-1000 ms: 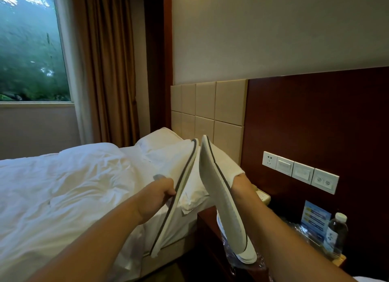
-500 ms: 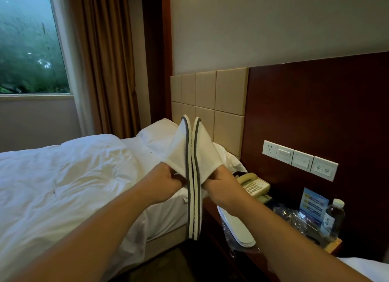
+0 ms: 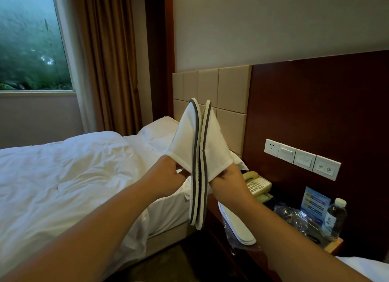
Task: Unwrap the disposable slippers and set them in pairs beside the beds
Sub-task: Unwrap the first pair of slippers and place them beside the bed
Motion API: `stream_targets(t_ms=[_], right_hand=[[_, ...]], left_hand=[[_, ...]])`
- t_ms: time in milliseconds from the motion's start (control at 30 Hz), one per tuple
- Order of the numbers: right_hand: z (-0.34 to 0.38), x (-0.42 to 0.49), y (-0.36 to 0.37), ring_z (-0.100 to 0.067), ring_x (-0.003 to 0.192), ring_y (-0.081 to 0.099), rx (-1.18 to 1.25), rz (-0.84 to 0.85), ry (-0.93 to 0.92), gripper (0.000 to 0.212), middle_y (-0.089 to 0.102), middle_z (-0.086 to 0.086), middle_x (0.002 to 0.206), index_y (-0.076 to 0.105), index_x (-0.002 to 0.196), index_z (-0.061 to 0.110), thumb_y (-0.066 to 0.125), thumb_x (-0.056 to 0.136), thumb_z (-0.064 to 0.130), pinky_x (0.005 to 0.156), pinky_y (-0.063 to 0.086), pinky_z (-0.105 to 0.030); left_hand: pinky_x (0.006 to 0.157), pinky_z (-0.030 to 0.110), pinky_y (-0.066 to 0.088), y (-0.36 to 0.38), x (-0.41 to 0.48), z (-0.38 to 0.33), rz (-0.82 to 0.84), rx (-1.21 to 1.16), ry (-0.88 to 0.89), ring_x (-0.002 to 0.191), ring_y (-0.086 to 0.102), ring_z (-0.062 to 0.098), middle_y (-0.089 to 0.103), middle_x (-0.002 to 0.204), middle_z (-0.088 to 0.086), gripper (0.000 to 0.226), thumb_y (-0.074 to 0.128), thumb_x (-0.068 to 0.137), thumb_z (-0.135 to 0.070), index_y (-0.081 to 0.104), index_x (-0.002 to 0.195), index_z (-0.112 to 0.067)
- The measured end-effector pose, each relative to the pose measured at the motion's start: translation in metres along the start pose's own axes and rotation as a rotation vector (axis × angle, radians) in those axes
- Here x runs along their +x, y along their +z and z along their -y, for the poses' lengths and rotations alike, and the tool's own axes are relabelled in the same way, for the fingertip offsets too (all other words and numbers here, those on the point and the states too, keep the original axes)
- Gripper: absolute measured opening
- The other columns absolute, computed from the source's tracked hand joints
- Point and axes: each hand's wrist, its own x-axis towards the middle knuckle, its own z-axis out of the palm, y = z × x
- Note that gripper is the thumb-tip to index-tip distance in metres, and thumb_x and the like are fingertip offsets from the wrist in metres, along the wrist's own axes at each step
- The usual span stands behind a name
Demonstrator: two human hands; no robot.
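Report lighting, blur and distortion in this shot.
Head view: dim, warm light; the window is brightest, its scenery smeared teal; wide-angle stretch slants the wooden headboard; the slippers look sharp; the floor sinks into shadow.

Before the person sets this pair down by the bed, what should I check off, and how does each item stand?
1. Held pair unwrapped: ok. No plastic shows on the left slipper or the right slipper.
2. Grip: ok. The left hand grips the left slipper's upper, and the right hand grips the right slipper's.
3. Pair matched: ok. The soles face each other, with the toes slightly apart.
4. Floor beside the bed free: cannot tell. It is dim and partly hidden by the arms.
5. Second pair on the nightstand unwrapped: cannot tell. Clear plastic shows around its near end.
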Motion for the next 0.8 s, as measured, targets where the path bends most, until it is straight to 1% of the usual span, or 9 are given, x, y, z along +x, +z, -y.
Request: stream_targets(t_ms=[133, 267, 333, 400, 467, 533, 667, 733, 800], right_hand=[[-0.001, 0.005, -0.001, 0.018, 0.079, 0.06, -0.049, -0.02, 0.012, 0.039, 0.062, 0.035, 0.078, 0.056, 0.095, 0.039, 0.06, 0.091, 0.001, 0.07, 0.053, -0.009], [-0.001, 0.006, -0.001, 0.002, 0.084, 0.064, -0.032, -0.026, 0.017, 0.035, 0.066, 0.025, 0.083, 0.058, 0.092, 0.039, 0.058, 0.092, 0.004, 0.073, 0.056, -0.016], [-0.003, 0.006, 0.0, -0.007, 0.096, 0.064, -0.027, 0.007, 0.013, 0.032, 0.069, 0.014, 0.097, 0.062, 0.097, 0.04, 0.055, 0.093, 0.008, 0.079, 0.057, -0.023], [-0.004, 0.006, 0.001, -0.011, 0.1, 0.064, -0.026, 0.021, 0.004, 0.029, 0.069, 0.009, 0.103, 0.064, 0.101, 0.039, 0.055, 0.093, 0.012, 0.084, 0.058, -0.031], [-0.002, 0.007, 0.002, -0.003, 0.096, 0.065, -0.009, 0.047, -0.008, 0.03, 0.069, 0.02, 0.098, 0.064, 0.1, 0.046, 0.056, 0.093, 0.017, 0.079, 0.058, -0.022], [0.002, 0.008, -0.001, -0.001, 0.096, 0.064, -0.075, 0.059, -0.039, 0.033, 0.068, 0.024, 0.099, 0.063, 0.105, 0.046, 0.056, 0.091, 0.017, 0.075, 0.054, -0.014], [0.005, 0.008, -0.012, -0.006, 0.105, 0.056, -0.44, 0.055, -0.214, 0.046, 0.062, 0.006, 0.119, 0.061, 0.127, 0.017, 0.057, 0.082, 0.009, 0.086, 0.043, -0.004], [0.008, 0.006, -0.014, -0.002, 0.101, 0.051, -0.473, 0.075, -0.264, 0.045, 0.059, 0.009, 0.113, 0.062, 0.126, 0.016, 0.059, 0.082, 0.007, 0.08, 0.035, 0.006], [0.009, 0.008, -0.015, -0.007, 0.109, 0.052, -0.494, 0.126, -0.292, 0.044, 0.062, 0.007, 0.121, 0.063, 0.127, 0.016, 0.058, 0.085, 0.006, 0.089, 0.034, 0.003]], left_hand=[[0.069, -0.001, 0.047, 0.0, 0.0, -0.001, -0.009, -0.021, -0.002, 0.095, 0.064, -0.008, 0.07, 0.101, -0.02, 0.032, 0.065, 0.091, -0.005, 0.07, 0.115, -0.026], [0.069, 0.02, 0.048, 0.002, -0.003, -0.009, -0.025, -0.122, -0.104, 0.07, 0.06, 0.003, 0.066, 0.079, 0.001, 0.022, 0.053, 0.093, -0.003, 0.066, 0.083, -0.018], [0.074, 0.029, 0.054, 0.005, -0.005, -0.018, -0.001, -0.535, -0.173, 0.073, 0.065, 0.012, 0.065, 0.083, 0.011, 0.022, 0.047, 0.097, -0.019, 0.065, 0.087, -0.01], [0.079, 0.032, 0.059, 0.008, -0.003, -0.022, 0.019, -0.758, -0.233, 0.088, 0.072, 0.018, 0.072, 0.099, 0.01, 0.045, 0.057, 0.092, -0.054, 0.066, 0.11, -0.014], [0.084, 0.035, 0.06, 0.012, 0.001, -0.027, -0.042, -0.571, -0.315, 0.1, 0.07, 0.022, 0.071, 0.109, 0.005, 0.069, 0.072, 0.074, -0.064, 0.058, 0.123, -0.017], [0.078, 0.031, 0.058, 0.012, 0.007, -0.027, -0.198, -0.386, -0.364, 0.098, 0.068, 0.019, 0.07, 0.104, 0.001, 0.058, 0.078, 0.076, -0.054, 0.06, 0.117, -0.017], [0.067, 0.034, 0.057, 0.002, 0.016, -0.021, -0.299, -0.409, -0.498, 0.089, 0.069, 0.024, 0.073, 0.096, 0.006, 0.06, 0.072, 0.075, -0.066, 0.065, 0.105, -0.015], [0.061, 0.034, 0.058, -0.003, 0.019, -0.021, -0.276, -0.447, -0.548, 0.085, 0.071, 0.026, 0.074, 0.093, 0.007, 0.065, 0.072, 0.069, -0.072, 0.068, 0.102, -0.016], [0.058, 0.034, 0.059, -0.007, 0.022, -0.02, -0.232, -0.475, -0.599, 0.085, 0.071, 0.026, 0.074, 0.095, 0.007, 0.063, 0.072, 0.067, -0.074, 0.067, 0.103, -0.022]])
